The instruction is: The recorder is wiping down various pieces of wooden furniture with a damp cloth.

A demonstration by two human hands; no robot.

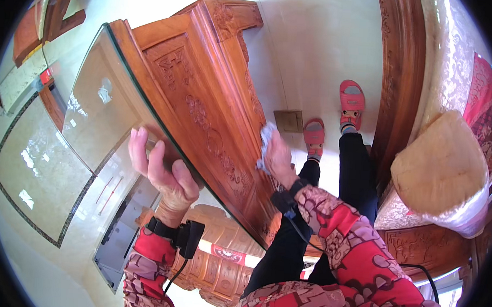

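Observation:
In front of me a carved wooden coffee table (180, 62) stands at a slant, with a glass sheet (109, 63) over its top. My right hand (281, 157) grips a crumpled light blue-grey cloth (266, 144) beside the table's carved lower side. Part of the cloth is hidden behind the fingers. Near the glass edge is my left hand (163, 170), its fingers bent and apart with nothing in them. Whether it touches the glass, I cannot tell. Each wrist carries a black strap with a small device and a cable.
My feet in pink slippers (352, 100) are on the pale tiled floor, near a square metal floor cover (288, 120). To the right runs a carved wooden seat frame (394, 78) with a patterned cushion and a rounded tan-topped object (441, 163). Carved wooden furniture (219, 273) stands below the table.

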